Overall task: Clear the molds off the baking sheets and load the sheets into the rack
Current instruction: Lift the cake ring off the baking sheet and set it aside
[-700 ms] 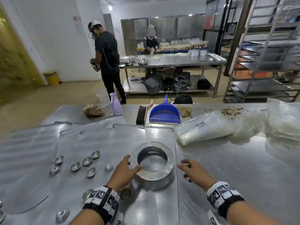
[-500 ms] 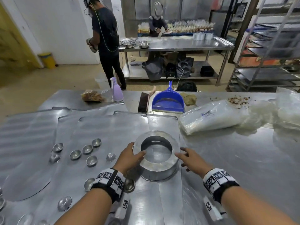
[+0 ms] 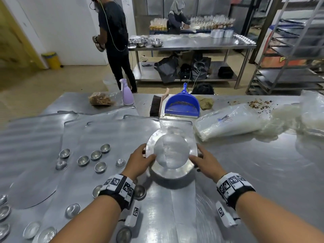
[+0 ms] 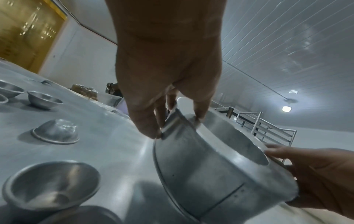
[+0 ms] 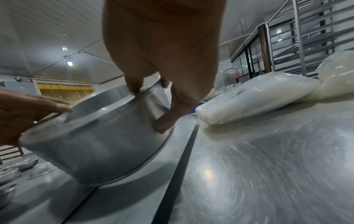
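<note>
A large round metal ring mold (image 3: 172, 174) (image 4: 201, 174) (image 5: 95, 144) hangs tilted just above the overlapping baking sheets (image 3: 108, 134), its opening turned toward me. My left hand (image 3: 140, 160) (image 4: 172, 124) pinches its left rim, thumb inside and fingers outside. On the opposite rim my right hand (image 3: 203, 162) (image 5: 153, 106) grips the same way. Several small bowl-shaped molds (image 3: 96, 154) (image 4: 55, 131) lie scattered on the sheets to the left, some upside down. The tall metal rack (image 3: 294, 50) stands at the far right.
Along the table's back edge sit a blue dustpan (image 3: 182, 106), a brush (image 3: 156, 106), a purple spray bottle (image 3: 127, 92) and a bag of crumbs (image 3: 101, 99). Plastic bags (image 3: 228, 123) lie at right. A person (image 3: 115, 41) stands by a far table (image 3: 191, 44).
Both hands closed on the ring mold's rim. The mold, which rested flat on the sheet, has come up and tipped toward me.
</note>
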A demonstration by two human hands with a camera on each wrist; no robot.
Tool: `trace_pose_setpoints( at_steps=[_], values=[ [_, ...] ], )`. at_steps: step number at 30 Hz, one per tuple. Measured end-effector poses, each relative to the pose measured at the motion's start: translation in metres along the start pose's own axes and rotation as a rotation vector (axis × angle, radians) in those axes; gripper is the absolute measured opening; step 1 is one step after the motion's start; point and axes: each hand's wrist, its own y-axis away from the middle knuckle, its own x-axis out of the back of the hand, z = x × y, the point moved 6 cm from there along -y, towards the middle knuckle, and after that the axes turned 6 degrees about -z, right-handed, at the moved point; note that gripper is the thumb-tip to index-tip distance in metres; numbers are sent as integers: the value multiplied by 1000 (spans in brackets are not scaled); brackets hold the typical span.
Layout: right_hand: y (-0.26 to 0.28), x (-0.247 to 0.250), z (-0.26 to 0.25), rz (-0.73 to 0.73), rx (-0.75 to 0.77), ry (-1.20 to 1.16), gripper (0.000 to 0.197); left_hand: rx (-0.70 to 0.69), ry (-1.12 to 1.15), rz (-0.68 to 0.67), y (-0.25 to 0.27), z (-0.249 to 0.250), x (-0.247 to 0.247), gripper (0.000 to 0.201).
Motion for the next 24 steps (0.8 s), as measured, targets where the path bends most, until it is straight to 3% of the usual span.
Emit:
trace_pose_setpoints(
  at_steps=[4, 10, 15, 20, 24],
  values=[
    [10, 15, -22, 123, 16, -308, 21, -52, 129, 80, 14, 27, 7, 54],
    [35, 12, -32, 133, 61, -394, 43, -72, 231, 104, 35, 28, -2, 77],
    [49, 7, -5, 150, 57, -259, 52, -37, 263, 96, 54, 11, -22, 61],
    [73, 0, 11, 150, 11, -239, 25, 0, 204, 44, 68, -5, -39, 20],
    [78, -2, 34, 146, -58, -189, 38, 12, 248, -43, 71, -20, -56, 27]
  ],
)
